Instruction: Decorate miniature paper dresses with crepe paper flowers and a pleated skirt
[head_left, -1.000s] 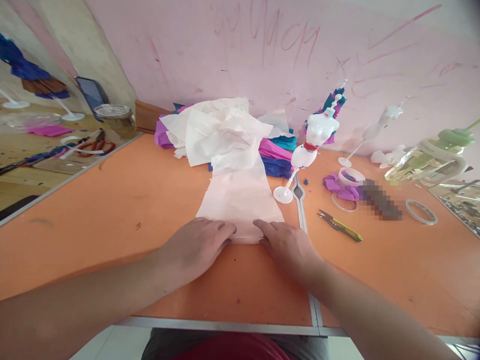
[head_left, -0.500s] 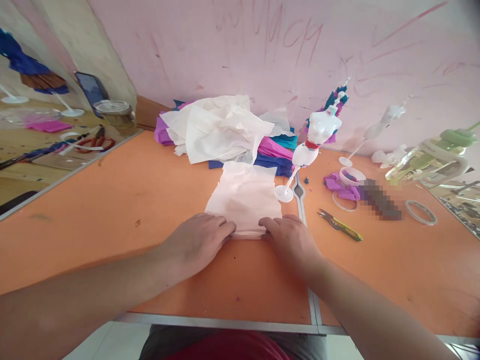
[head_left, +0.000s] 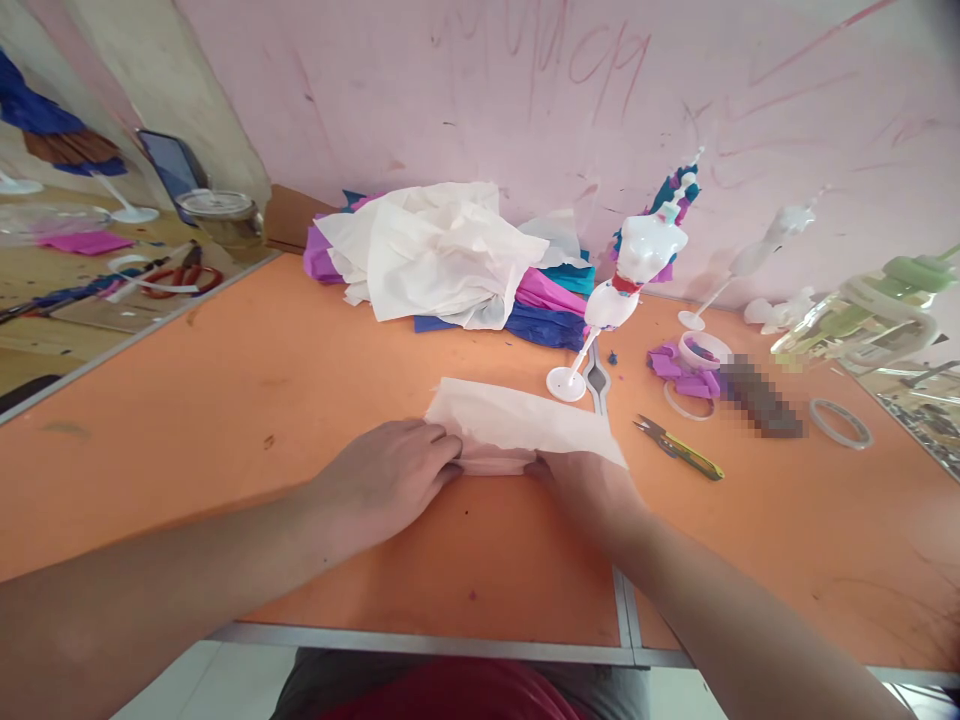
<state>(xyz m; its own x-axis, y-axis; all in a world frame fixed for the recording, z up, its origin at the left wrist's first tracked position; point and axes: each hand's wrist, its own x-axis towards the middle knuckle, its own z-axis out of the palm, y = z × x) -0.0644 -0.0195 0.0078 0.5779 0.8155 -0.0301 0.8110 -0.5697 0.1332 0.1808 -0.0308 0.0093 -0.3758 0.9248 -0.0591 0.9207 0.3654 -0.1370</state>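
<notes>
Folded white tissue sheet (head_left: 517, 425), lying flat on the orange tabletop (head_left: 225, 400), a narrow band with its far flap spread toward the right. Left hand (head_left: 390, 480) at the sheet's left near corner, fingers curled down and pinching the folded edge. Right hand (head_left: 589, 480) at the sheet's right near corner, partly covered by the flap, fingers tucked under the paper and gripping it; how far closed, cannot tell.

Just beyond the sheet's right end, a white mannequin stand (head_left: 622, 290), its round foot on the tabletop beside the metal seam. Farther behind the sheet, against the pink wall, a heap of crumpled white tissue (head_left: 435, 250) over purple, pink, teal and blue paper. Right of the sheet, small snips (head_left: 679, 450) with a yellow-green handle, near but apart. Beyond the snips, purple scraps (head_left: 679, 365) and a white tape roll (head_left: 701, 350). Well right of the sheet, a clear tape ring (head_left: 840, 422) and a green-capped bottle (head_left: 862, 315). Far left of the sheet, red-handled scissors (head_left: 184, 280).
</notes>
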